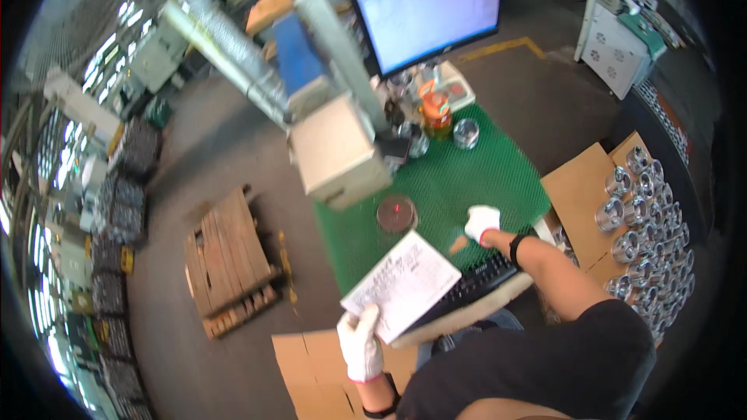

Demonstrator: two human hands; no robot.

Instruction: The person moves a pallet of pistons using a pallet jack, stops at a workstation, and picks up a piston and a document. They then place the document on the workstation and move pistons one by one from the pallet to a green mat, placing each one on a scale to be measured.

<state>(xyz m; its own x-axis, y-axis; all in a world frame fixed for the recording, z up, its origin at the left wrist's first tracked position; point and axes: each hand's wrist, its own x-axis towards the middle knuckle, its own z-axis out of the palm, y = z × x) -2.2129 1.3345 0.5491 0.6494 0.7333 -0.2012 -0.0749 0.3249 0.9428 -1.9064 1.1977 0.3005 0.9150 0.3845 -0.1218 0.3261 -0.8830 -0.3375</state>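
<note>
My left hand [362, 342], in a white glove, grips the lower left corner of a printed white sheet of paper [406, 284], thumb on top. The sheet is tilted over the front of a green ribbed mat [436, 187] and covers part of a black keyboard [486, 276]. My right hand [482, 222], gloved too, is at the mat beyond the keyboard. Its fingers look curled in, and whatever they may hold is hidden. Beside the sheet's far edge lies a round brown disc [397, 214] with a red light spot on it.
A cardboard box [338, 152] and a monitor [428, 12] stand at the back. Near them are an orange bottle [436, 109] and a shiny metal part [466, 134]. Many metal cylinders [642, 210] stand on cardboard at the right. A wooden pallet [229, 260] lies on the floor.
</note>
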